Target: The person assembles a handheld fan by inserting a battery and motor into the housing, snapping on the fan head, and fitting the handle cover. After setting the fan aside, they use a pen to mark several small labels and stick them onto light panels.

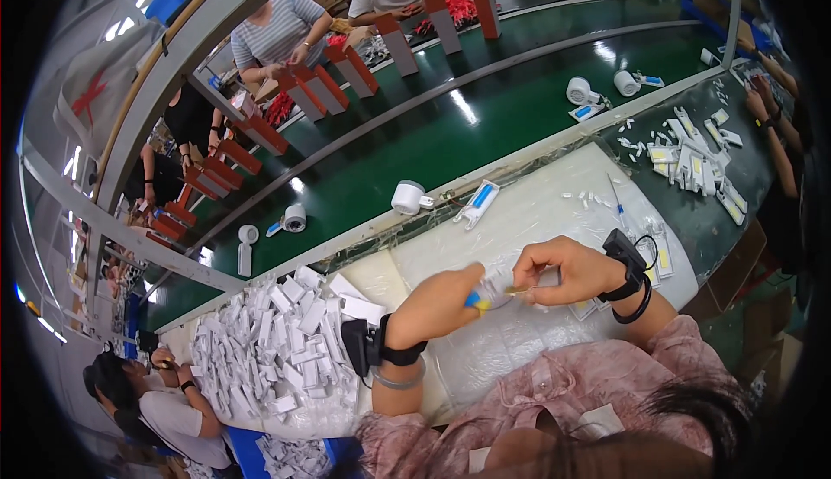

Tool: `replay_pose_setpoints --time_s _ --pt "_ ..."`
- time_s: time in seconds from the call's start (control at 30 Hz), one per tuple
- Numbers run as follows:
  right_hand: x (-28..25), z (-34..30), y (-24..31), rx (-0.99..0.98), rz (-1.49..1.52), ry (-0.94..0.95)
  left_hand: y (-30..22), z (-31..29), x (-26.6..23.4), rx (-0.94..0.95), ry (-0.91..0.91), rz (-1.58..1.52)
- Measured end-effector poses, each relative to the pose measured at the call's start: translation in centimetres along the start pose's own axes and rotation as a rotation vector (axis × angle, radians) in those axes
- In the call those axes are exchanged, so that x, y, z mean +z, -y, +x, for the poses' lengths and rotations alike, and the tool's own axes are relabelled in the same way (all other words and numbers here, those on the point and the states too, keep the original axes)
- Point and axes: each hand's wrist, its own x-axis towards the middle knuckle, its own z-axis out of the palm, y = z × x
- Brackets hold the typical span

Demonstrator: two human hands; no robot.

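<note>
Pink patterned cloth (537, 384) of the wearer's top fills the bottom of the frame, close against the table (554, 211). Right of centre, the left hand (437, 304) pinches a small blue-and-yellow piece (473, 300); the right hand (567, 273) has thumb and forefinger pressed together on a thin bit (517, 289) just beside it. Blur hides whether the two join. Holding them low over film-wrapped padding probably lets both grips meet in easy sight. White housings (277, 332) are heaped at lower left, likely for the left hand's reach; a blue-handled tool (621, 211) lies at right, presumably handy to the other. A pale rail (519, 160) bounds the far side, with the green belt (415, 150) beyond. Room looks widest across the film between hands and rail; the heap limits leftward movement, and the padding ends near the right forearm.
</note>
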Motion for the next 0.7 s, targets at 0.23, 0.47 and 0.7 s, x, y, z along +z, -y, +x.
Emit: replay_pose_setpoints --time_s 0.23,0.47,0.7 --pt "1.1 0.2 -1.0 0.235 0.401 -0.161 -1.3 0.5 0.4 -0.051 -0.735 -0.012" --pt "2.3 0.0 0.1 -0.168 -0.679 -0.559 -0.7 0.4 0.1 0.119 -0.555 -0.155" --pt "1.6 -0.2 -0.1 -0.143 -0.108 -0.426 -0.6 0.8 0.4 0.065 -0.650 -0.705"
